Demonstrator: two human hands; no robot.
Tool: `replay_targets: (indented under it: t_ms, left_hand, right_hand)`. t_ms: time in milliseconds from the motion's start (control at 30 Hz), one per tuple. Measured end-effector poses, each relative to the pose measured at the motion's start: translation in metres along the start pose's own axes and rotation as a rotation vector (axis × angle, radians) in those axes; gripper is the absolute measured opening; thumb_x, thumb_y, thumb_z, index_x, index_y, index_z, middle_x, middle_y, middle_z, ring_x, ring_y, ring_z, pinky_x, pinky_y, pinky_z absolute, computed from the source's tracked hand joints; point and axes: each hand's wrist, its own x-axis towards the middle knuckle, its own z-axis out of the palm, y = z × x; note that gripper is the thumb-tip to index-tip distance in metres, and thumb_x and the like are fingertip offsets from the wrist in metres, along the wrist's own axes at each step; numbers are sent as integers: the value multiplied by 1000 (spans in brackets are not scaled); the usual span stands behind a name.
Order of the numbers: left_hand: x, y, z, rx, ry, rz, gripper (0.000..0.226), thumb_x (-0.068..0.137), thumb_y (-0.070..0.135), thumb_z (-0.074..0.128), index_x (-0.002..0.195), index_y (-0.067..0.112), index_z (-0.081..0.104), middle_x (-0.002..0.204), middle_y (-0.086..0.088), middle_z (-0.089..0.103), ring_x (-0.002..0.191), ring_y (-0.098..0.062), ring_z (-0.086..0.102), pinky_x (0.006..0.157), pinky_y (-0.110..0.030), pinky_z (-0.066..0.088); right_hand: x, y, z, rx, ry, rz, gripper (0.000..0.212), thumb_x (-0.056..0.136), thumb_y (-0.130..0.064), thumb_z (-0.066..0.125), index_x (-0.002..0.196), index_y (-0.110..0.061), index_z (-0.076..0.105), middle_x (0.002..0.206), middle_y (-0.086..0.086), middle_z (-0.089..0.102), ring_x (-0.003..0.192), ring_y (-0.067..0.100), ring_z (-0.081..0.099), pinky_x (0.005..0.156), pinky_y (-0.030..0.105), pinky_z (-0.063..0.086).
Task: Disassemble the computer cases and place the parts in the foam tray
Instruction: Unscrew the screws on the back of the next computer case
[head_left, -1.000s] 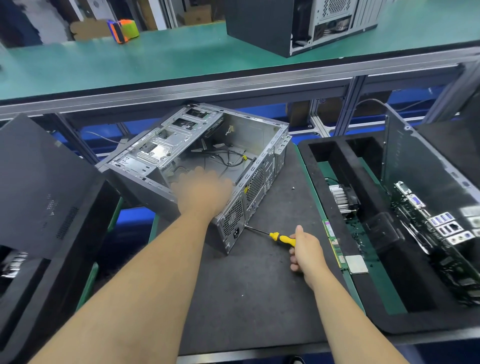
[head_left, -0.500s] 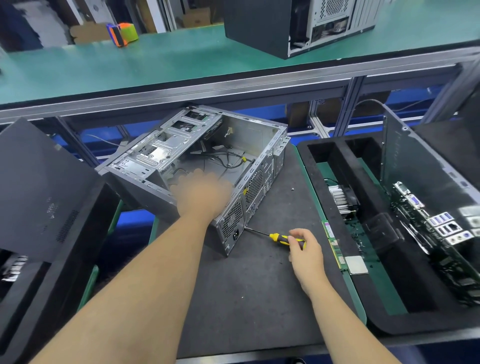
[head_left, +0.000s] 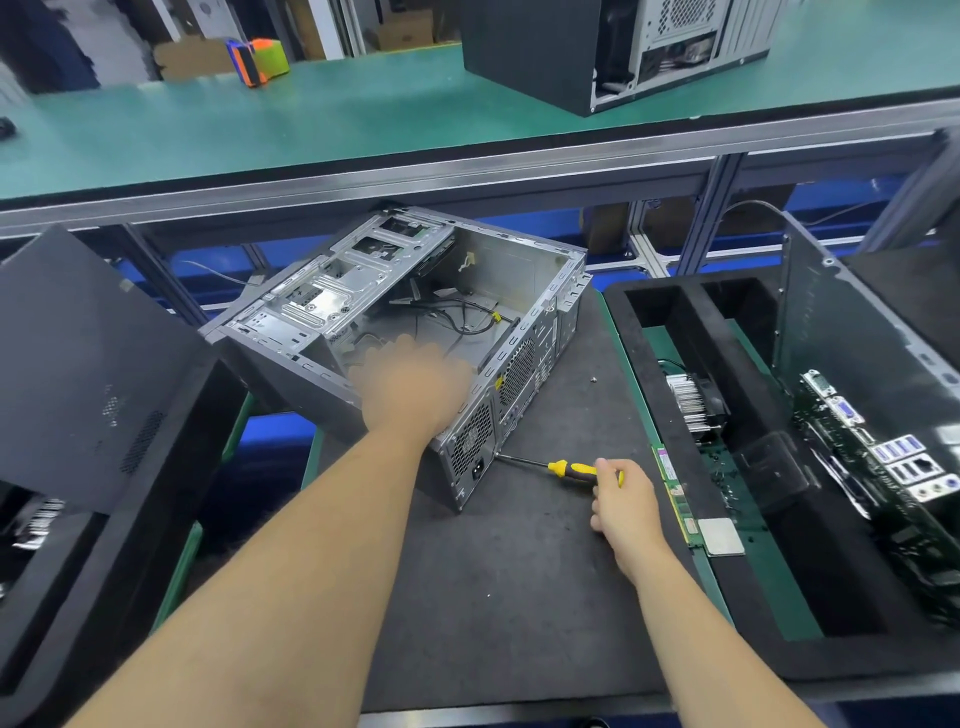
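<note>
One opened computer case (head_left: 415, 322) lies on its side on the dark mat (head_left: 519, 571), a second case (head_left: 597, 47) on the shelf above. The left hand (head_left: 415, 395) rests on the near rim, its grip blurred; the right hand (head_left: 623, 499) pinches one yellow-handled screwdriver (head_left: 566, 469) beside the foam tray (head_left: 675, 395).

The open grey computer case (head_left: 415, 317) lies on its side, left of the black foam tray (head_left: 670, 332) holding parts.
</note>
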Motion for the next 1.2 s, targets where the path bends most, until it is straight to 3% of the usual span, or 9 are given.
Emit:
replay_targets:
  t_ms: [200, 300, 400, 500, 633, 867, 967, 1067, 1200]
  left_hand:
    - [0, 1, -1, 10, -6, 1, 55, 95, 55, 29, 124, 23, 63, 132, -4, 52, 119, -36, 44, 99, -53, 33]
    - [-1, 1, -2, 0, -5, 5, 55, 95, 55, 29, 125, 24, 63, 134, -4, 51, 120, -36, 44, 99, -53, 32]
    - [0, 1, -1, -2, -4, 4, 54, 95, 55, 29, 125, 24, 63, 133, -3, 51, 120, -36, 44, 99, -53, 32]
    - [-1, 0, -1, -5, -5, 1, 54, 95, 54, 29, 124, 24, 63, 132, -3, 51, 119, -35, 44, 99, -53, 32]
    - [0, 0, -1, -3, -7, 0, 54, 95, 55, 29, 124, 24, 62, 132, -3, 51, 120, -36, 43, 99, -53, 32]
    - [-1, 0, -1, -23, -1, -5, 53, 95, 53, 30, 121, 23, 64, 129, -3, 51, 117, -36, 43, 97, -52, 31]
    - [-1, 1, -1, -33, -5, -6, 52, 95, 53, 30, 121, 24, 64, 130, -3, 51, 118, -36, 42, 99, -52, 30]
    - [-1, 0, -1, -39, 3, -5, 51, 95, 53, 31, 121, 24, 65, 130, -3, 51, 117, -36, 42, 98, -52, 30]
    - [0, 0, 0, -29, 4, -4, 53, 95, 54, 29, 121, 23, 64, 129, -3, 51, 116, -35, 43, 96, -52, 31]
  right_hand:
    - [-1, -3, -12, -126, -111, -134, 22, 99, -11, 48, 95, -30, 58, 91, -2, 56, 75, 18, 47, 74, 33, 42]
    - [-6, -4, -9, -148, -120, -112, 6, 101, -28, 50, 100, -30, 55, 102, -3, 61, 87, 22, 56, 82, 41, 49]
    - [-7, -10, -5, -280, -99, -49, 34, 103, -47, 36, 97, -21, 56, 93, 6, 65, 80, 27, 61, 76, 41, 50]
    - [-4, -11, -6, -349, -39, -107, 41, 106, -38, 34, 88, -10, 58, 82, 12, 63, 75, 32, 57, 70, 40, 48]
    - [-6, -6, -4, -261, -17, -171, 17, 102, -19, 48, 92, -21, 61, 86, -6, 62, 86, 22, 56, 65, 28, 41]
    - [-8, -1, -5, 70, -52, -61, 35, 97, -3, 53, 106, -36, 59, 99, 8, 60, 62, 17, 57, 72, 40, 52]
    - [-7, -3, -2, 123, -69, 10, 13, 101, -17, 55, 110, -26, 58, 98, 8, 61, 62, 17, 57, 66, 39, 54]
    - [-5, -12, -1, -211, -59, 34, 31, 103, -46, 39, 94, -21, 55, 88, 9, 64, 57, 23, 60, 52, 33, 50]
    - [3, -16, -8, -511, -51, -37, 45, 106, -40, 33, 75, -11, 49, 78, 12, 59, 71, 32, 56, 68, 40, 51]
